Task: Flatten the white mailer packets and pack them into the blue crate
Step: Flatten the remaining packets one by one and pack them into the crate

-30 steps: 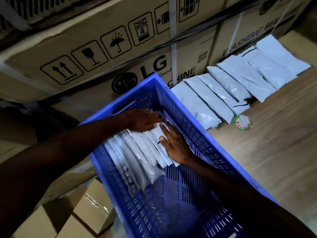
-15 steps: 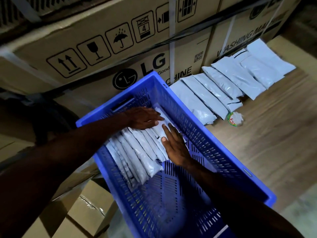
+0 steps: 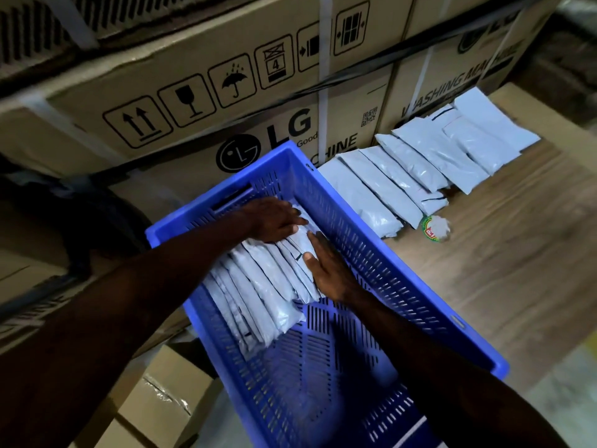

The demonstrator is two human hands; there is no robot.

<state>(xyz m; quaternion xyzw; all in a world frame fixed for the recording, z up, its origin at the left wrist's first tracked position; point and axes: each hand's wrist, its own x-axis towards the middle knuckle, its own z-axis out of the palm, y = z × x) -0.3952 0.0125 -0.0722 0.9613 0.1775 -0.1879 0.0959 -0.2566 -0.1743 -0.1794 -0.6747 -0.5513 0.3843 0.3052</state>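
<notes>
A blue slotted crate (image 3: 397, 250) stands in the middle of the view. Inside it, several white mailer packets (image 3: 258, 286) lean in an overlapping row at the far end. My left hand (image 3: 273, 219) presses flat on the far ends of the packets. My right hand (image 3: 326, 270) lies with straight fingers along the rightmost packet, close to the crate's right wall. More white mailer packets (image 3: 407, 176) lie in a row on the wooden surface to the right of the crate.
Large LG washing machine cartons (image 3: 226, 101) stand right behind the crate. A small round wrapped item with a red and green label (image 3: 436, 229) lies by the loose packets. Smaller cardboard boxes (image 3: 161, 402) sit at the lower left. The wooden surface (image 3: 504, 273) stretches to the right.
Both hands stay on the packets in the crate. My right hand has slid slightly along the rightmost packet. The view has shifted a little.
</notes>
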